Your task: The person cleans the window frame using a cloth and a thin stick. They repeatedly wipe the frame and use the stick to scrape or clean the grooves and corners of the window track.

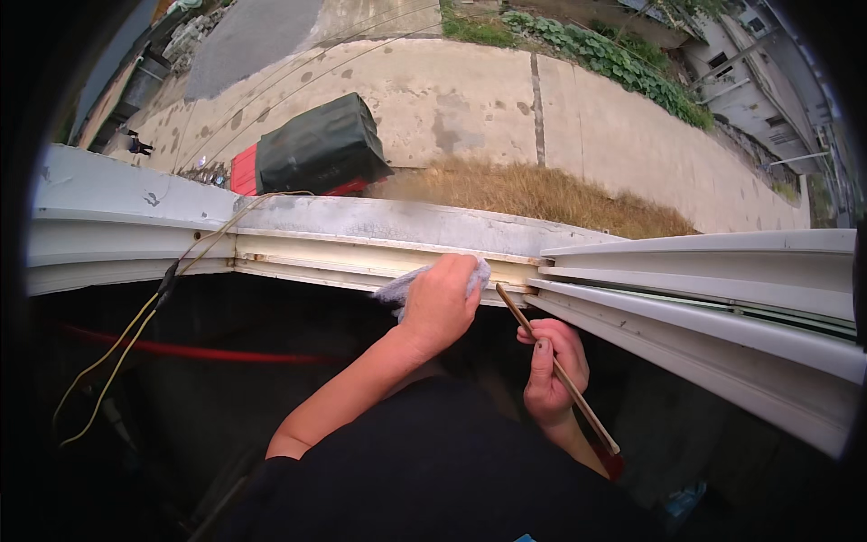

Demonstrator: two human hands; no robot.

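My left hand point(443, 298) is closed around a bunched grey cloth point(399, 287), which lies against the window track point(352, 261). Rust-brown stains mark the track's white surface. To the right, my right hand point(557, 366) grips a thin wooden stick point(584, 406) between thumb and fingers. The stick slants, its upper tip near the track's right end and its lower end past my wrist. Part of the cloth is hidden under my left fingers.
White sliding window frames point(677, 298) stand at the right. Yellowish wires point(139, 318), joined with black tape, hang over the sill point(325, 213) at the left. Far below outside, a vehicle under a dark tarpaulin point(318, 146) is parked on pavement beside dry grass point(528, 193). A person point(140, 146) is in the distance.
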